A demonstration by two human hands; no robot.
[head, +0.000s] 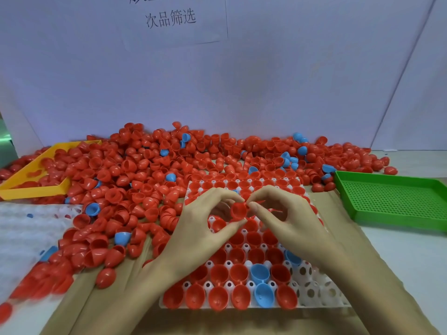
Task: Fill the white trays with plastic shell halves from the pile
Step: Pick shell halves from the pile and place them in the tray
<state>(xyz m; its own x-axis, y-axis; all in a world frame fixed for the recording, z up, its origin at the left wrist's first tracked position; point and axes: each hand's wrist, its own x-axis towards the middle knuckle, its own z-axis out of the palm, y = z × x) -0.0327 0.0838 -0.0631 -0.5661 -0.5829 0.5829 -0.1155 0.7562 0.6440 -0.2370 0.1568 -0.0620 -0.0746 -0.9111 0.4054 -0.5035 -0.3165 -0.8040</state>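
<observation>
Head view: I see my left hand (205, 228) and right hand (287, 221), each grip pinching one red shell half (238, 210) just above the partly filled white tray (312, 288), pile (145, 170) behind.

- Red shell half (238, 210), pinched between left hand (205, 221) and right hand (285, 218): smooth moulded plastic, slight sheen.
- Pile of shell halves (145, 170): same red plastic, glossy highlights on the domes; a few blue ones, equally smooth.
- White tray (312, 288): milky, semi-translucent plastic, matt, cups perforated with round holes.
- Green tray (391, 197): opaque plastic, perforated mesh floor, dull finish.
- Yellow tray (31, 189): opaque plastic, smooth walls, faint shine.
- Brown sheet (101, 308) under the work: looks like cardboard, matt.
- Backboard (217, 88): pale, matt; printed paper sheet (174, 18) on it.
</observation>
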